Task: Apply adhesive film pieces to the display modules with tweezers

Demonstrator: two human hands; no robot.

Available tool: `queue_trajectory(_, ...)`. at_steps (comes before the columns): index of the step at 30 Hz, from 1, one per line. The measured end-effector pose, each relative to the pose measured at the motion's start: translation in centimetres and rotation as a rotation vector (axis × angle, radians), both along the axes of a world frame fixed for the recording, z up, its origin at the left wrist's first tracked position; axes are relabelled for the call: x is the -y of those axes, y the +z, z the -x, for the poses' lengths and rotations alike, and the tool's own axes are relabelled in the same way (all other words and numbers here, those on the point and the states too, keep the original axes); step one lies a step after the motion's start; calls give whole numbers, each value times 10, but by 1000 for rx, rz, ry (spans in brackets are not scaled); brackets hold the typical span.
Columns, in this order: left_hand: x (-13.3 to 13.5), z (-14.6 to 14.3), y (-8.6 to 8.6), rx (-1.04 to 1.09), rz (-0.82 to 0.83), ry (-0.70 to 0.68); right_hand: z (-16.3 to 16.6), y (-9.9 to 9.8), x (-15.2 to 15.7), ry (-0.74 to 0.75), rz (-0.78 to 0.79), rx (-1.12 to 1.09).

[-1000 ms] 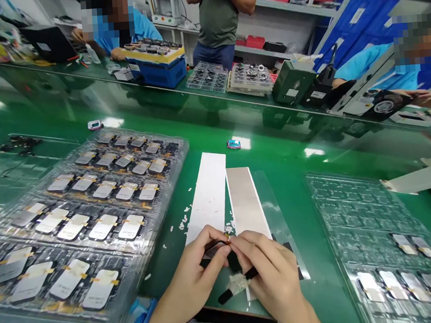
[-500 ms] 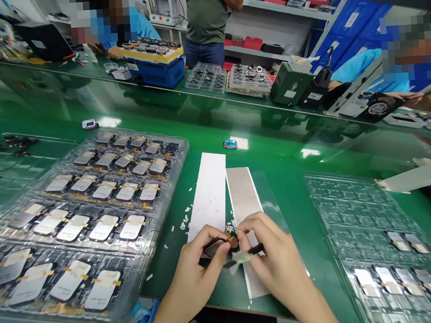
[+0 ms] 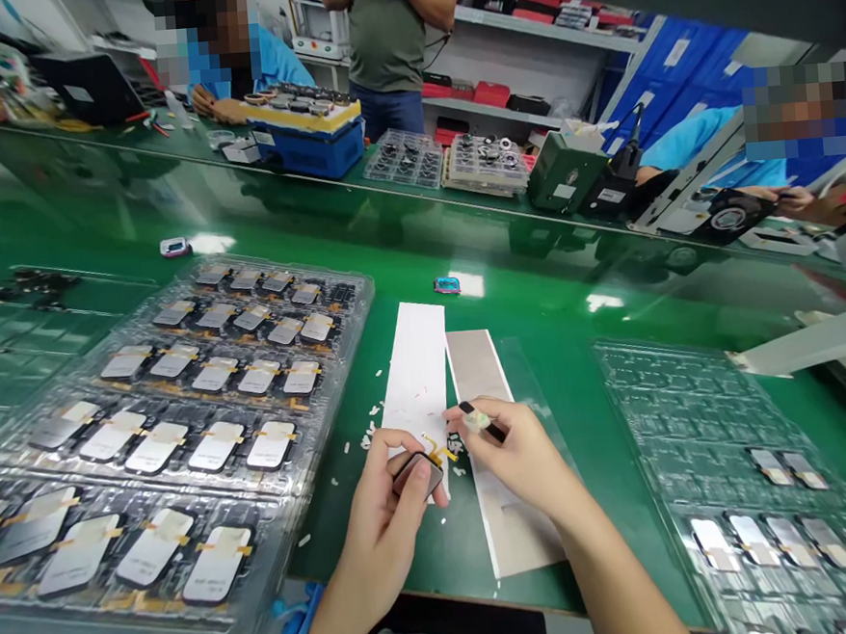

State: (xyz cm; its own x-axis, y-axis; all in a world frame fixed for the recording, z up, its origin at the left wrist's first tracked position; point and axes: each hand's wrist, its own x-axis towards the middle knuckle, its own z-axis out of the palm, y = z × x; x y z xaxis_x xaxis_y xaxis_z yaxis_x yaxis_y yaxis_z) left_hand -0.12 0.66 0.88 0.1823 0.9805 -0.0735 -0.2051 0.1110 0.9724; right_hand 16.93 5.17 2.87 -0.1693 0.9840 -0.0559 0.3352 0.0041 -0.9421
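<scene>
My left hand is closed on a small dark screen part with a yellow flex tail, held above the green table. My right hand is just to its right, pinching black tweezers that carry a scrap of whitish film at the tip. Both hands hover over two paper strips, a white strip and a grey strip. Small white film scraps lie scattered beside them.
A clear tray with several screen parts fills the left. Another clear tray, partly filled, lies at right. Two small pink-blue parts sit on the table farther back. Other people work behind trays, a blue box and a green device.
My hands have drawn apart. My right hand lifted the tweezers up and away with the film scrap; my left hand turned the screen part toward me.
</scene>
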Motion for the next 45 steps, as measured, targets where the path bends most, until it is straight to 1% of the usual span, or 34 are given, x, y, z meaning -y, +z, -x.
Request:
queue_trajectory(2, 1, 0, 0, 11, 10, -11, 2, 1, 1, 5, 29, -81)
queue_trajectory(4, 2, 0, 0, 4, 13, -54, 5, 3, 2, 27, 64, -158)
queue_trajectory(7, 4, 1, -2, -21, 0, -101, 8, 6, 5, 119, 149, -266)
queue_trajectory(11, 5, 2, -2, -28, -21, -113, 9, 11, 9, 243, 254, -390)
queue_trajectory(14, 3, 2, 0, -61, -55, -88, 9, 14, 11, 284, 283, -445)
queue_trajectory(16, 3, 2, 0, -91, -68, -78, 10, 14, 12, 275, 289, -458)
queue_trajectory(21, 6, 2, -2, -117, -43, -107, 12, 10, 13, 207, 273, -429)
queue_trajectory(27, 7, 3, -2, -63, 6, -139, 15, 10, 16, 78, 170, -327)
queue_trajectory(32, 4, 2, -2, -7, 11, -138, 17, 13, 18, 60, 78, -295)
queue_trajectory(37, 5, 1, -2, -6, 19, -130, 15, 14, 19, 78, 68, -261)
queue_trajectory(40, 5, 1, -3, -11, 23, -123, 17, 14, 20, 73, 61, -293)
queue_trajectory(45, 4, 0, -3, -10, 15, -110, 19, 12, 21, 66, 165, -413)
